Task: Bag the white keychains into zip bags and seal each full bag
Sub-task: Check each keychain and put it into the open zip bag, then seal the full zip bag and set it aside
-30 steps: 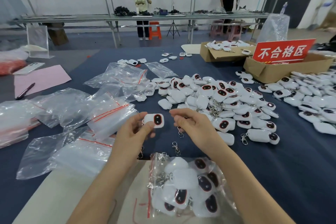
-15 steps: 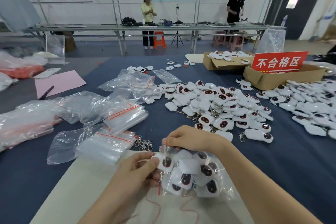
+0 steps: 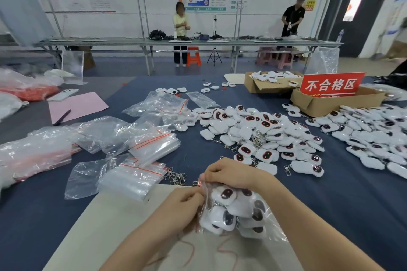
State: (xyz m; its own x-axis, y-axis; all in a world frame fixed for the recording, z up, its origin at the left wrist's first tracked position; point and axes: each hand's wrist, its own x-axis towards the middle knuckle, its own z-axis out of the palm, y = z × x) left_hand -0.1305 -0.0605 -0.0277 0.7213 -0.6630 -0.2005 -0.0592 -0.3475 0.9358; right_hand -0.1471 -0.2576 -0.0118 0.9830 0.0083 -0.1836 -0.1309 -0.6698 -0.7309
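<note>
Across a blue-covered work table (image 3: 330, 215), a broad heap of loose white keychains (image 3: 259, 134) lies beyond the hands, with stacks of empty zip bags (image 3: 132, 178) to the left. Nearer, on a beige mat (image 3: 110, 226), sits the zip bag (image 3: 235, 211) being filled, bulging with white keychains.

A second ago the left hand held one keychain up above the table. Half a second ago it was pushing that keychain in at the bag's mouth. Now no keychain is loose in either hand. The left hand (image 3: 178, 209) and the right hand (image 3: 229, 176) both pinch the bag's open edge, the left at the near side of the mouth, the right at the far side. The bag is probably full, and the work looks to be turning from loading to sealing.

Only a short stretch of the red zip strip (image 3: 204, 193) shows between the hands. The rest lies under curled fingers, so whether any of it is pressed shut cannot be told. The right forearm covers the bag's right side, and crumpled plastic blurs the count of keychains inside.
</note>
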